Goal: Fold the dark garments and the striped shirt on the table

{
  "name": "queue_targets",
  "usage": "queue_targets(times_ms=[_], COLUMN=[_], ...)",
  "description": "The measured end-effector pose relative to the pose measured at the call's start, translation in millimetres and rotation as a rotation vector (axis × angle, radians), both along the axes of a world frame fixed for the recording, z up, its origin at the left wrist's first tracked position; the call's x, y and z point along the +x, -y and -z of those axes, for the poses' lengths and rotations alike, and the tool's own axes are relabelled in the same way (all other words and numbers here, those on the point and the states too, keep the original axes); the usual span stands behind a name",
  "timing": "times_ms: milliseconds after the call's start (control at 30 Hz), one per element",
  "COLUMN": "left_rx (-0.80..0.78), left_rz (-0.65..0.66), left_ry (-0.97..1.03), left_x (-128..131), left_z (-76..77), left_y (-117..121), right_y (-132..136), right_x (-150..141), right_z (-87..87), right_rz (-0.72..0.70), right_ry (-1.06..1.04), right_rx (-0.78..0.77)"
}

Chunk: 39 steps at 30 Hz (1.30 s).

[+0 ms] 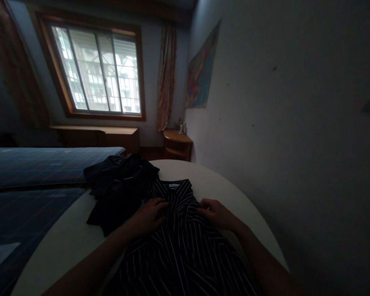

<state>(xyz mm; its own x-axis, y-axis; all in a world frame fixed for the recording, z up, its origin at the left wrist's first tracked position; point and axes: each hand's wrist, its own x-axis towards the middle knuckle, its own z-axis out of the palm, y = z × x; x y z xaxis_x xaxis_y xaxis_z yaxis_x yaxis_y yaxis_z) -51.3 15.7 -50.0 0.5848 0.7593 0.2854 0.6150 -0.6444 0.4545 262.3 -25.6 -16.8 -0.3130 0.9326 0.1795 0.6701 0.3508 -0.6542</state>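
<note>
A black shirt with thin white stripes (pixel 185 242) lies on the round table, its collar and pale neck label towards the far side. My left hand (pixel 151 213) rests on the shirt's left shoulder area, fingers stretched out and thumb apart. At the right edge of the shirt, my right hand (pixel 216 211) has its fingers and thumb closed on the cloth. A heap of dark clothing (pixel 120 176) lies just left of the collar, beside my left hand. The lower end of the shirt runs out of view at the bottom.
The white round table (pixel 234 193) stands close to a bare wall (pixel 280 144) on its right. To the left is a bed with a blue plaid cover (pixel 49 164). Farther back are a wooden desk (pixel 120 130) and a small corner cabinet (pixel 177 136) under a window.
</note>
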Motion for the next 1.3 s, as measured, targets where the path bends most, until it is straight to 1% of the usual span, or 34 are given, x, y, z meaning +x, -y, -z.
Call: queue_targets(times_ms=[133, 233, 300, 400, 433, 467, 500, 567, 633, 667, 733, 833, 900, 967, 1033, 1133, 1233, 1300], left_rx=[-0.037, -0.032, 0.003, 0.130, 0.176, 0.211, 0.230, 0.219, 0.168, 0.139, 0.080, -0.010, -0.060, -0.083, -0.080, -0.073, -0.035, 0.041], left_rz=[-0.002, -0.024, -0.043, -0.078, -0.079, -0.062, -0.029, 0.052, 0.113, 0.131, 0.162, 0.226, 0.259, 0.281, 0.304, 0.318, 0.290, 0.198], left_ry=[0.014, -0.016, -0.051, -0.064, -0.050, -0.033, -0.017, -0.008, -0.041, -0.065, -0.108, -0.137, -0.131, -0.121, -0.117, -0.112, -0.094, -0.046], left_x=[-5.3, -5.8, -4.1, -0.2, 1.3, 2.7, 3.9, 5.7, 6.0, 5.5, 3.2, -2.5, -6.4, -9.2, -10.6, -10.2, -9.3, -9.7], left_z=[9.5, 9.0, 4.9, -3.7, -6.3, -8.3, -9.4, -9.1, -6.4, -5.1, -4.9, -12.4, -20.1, -26.4, -30.1, -32.6, -33.0, -32.2], left_y=[-9.6, -12.7, -11.4, -6.4, -4.5, -2.6, -0.9, 1.9, 3.9, 4.7, 6.3, 8.8, 10.1, 10.8, 11.1, 11.1, 8.3, 3.7], right_y=[-14.6, -22.0, -22.6, -16.1, -12.2, -7.5, -2.4, 7.7, 15.4, 17.6, 18.3, 13.3, 8.8, 4.5, -0.5, -10.0, -19.9, -24.6], right_x=[18.0, 31.6, 34.8, 29.2, 25.1, 20.2, 14.8, 3.9, -5.6, -9.3, -14.0, -14.3, -10.8, -4.6, 4.5, 24.9, 53.4, 73.2], right_z=[8.5, 14.0, 13.7, 3.7, -1.5, -6.8, -11.6, -17.6, -17.9, -16.1, -11.0, -4.7, -3.1, -2.2, -1.2, 1.2, 4.8, 8.6], right_rz=[0.252, 0.423, 0.478, 0.495, 0.482, 0.439, 0.362, 0.138, -0.058, -0.114, -0.155, -0.168, -0.187, -0.180, -0.112, 0.102, 0.451, 0.679], right_ry=[-0.133, -0.164, -0.116, -0.025, -0.010, -0.003, 0.002, 0.026, 0.083, 0.112, 0.172, 0.253, 0.259, 0.213, 0.150, 0.072, -0.005, -0.051], right_rx=[0.038, 0.056, 0.106, 0.257, 0.279, 0.268, 0.225, 0.108, 0.026, 0.006, -0.006, -0.004, -0.008, -0.016, -0.013, 0.085, 0.213, 0.229])
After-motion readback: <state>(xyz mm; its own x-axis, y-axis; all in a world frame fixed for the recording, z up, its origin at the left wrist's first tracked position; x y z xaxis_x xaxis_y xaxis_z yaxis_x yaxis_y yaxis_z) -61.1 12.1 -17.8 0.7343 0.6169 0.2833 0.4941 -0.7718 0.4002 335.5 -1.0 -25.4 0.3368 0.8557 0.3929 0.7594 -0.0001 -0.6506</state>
